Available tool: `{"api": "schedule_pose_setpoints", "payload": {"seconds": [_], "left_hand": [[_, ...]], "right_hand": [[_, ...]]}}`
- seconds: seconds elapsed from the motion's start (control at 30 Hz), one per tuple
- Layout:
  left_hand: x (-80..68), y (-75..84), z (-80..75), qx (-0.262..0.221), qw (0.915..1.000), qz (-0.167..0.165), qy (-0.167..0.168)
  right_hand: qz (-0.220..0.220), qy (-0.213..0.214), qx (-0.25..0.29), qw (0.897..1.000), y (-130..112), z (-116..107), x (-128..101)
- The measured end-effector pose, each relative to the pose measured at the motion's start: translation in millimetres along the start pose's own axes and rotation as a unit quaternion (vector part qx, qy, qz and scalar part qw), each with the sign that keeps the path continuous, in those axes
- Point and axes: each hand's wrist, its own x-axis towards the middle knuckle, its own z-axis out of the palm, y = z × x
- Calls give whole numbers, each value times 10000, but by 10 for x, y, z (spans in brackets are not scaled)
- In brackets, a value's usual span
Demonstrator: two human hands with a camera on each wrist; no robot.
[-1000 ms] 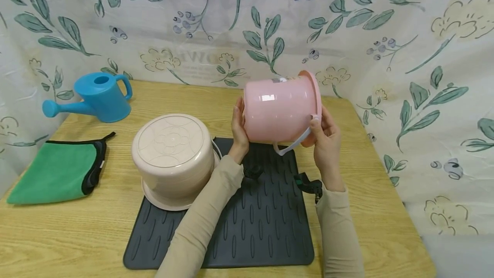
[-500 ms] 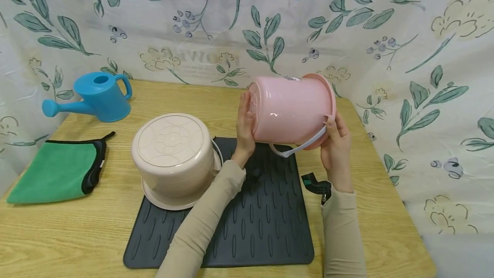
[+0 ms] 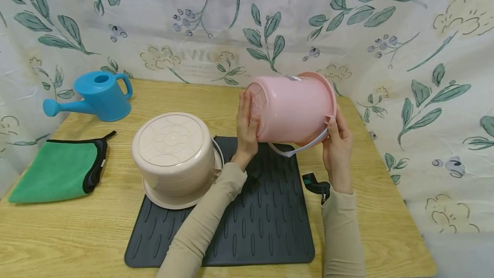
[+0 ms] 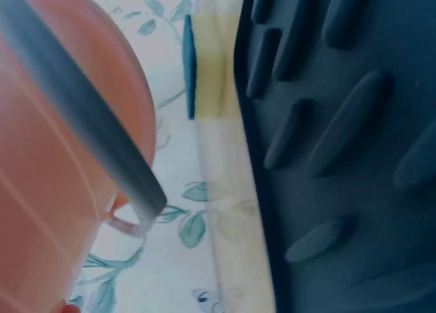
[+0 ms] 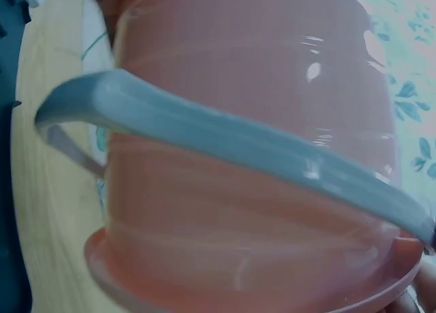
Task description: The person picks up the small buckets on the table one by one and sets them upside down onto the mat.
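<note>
A pink bucket (image 3: 297, 108) is held on its side above the back of the dark ribbed mat (image 3: 266, 226), its flat base toward the left and its rim toward the right. My left hand (image 3: 247, 130) lies against the base with fingers straight. My right hand (image 3: 341, 147) grips the rim near the handle joint. The pale handle (image 3: 306, 146) hangs below the bucket; in the right wrist view this handle (image 5: 204, 125) crosses the pink wall (image 5: 252, 204). The left wrist view shows the bucket's side (image 4: 41, 170), with that hand almost wholly hidden.
An upside-down beige bucket (image 3: 175, 170) stands on the mat's left part, close to my left forearm. Behind it at the left is a blue watering can (image 3: 104, 100). A folded green cloth (image 3: 58, 170) with black trim lies on the wooden table (image 3: 378, 226). A floral curtain hangs behind.
The pink bucket has moved a little right and turned so that its base shows. My left hand has shifted from its side onto the base; the right hand went along with the rim.
</note>
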Motion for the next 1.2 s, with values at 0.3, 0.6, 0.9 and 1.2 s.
{"api": "schedule_pose_setpoints", "payload": {"seconds": [0.3,0.6,0.9,1.2], "left_hand": [[81,113,17,569,9958,715,-89],[110,221,23,1288,9846,1149,-287],[246,362,-38,1963,9676,1421,-701],[195,478,4,2443,9441,1912,-1113]], "right_hand": [[-195,490,775,9956,31,-56,-30],[-403,648,56,9971,88,-52,-68],[-417,152,-47,9990,115,-76,-112],[-254,573,-759,9951,230,3,-159]]}}
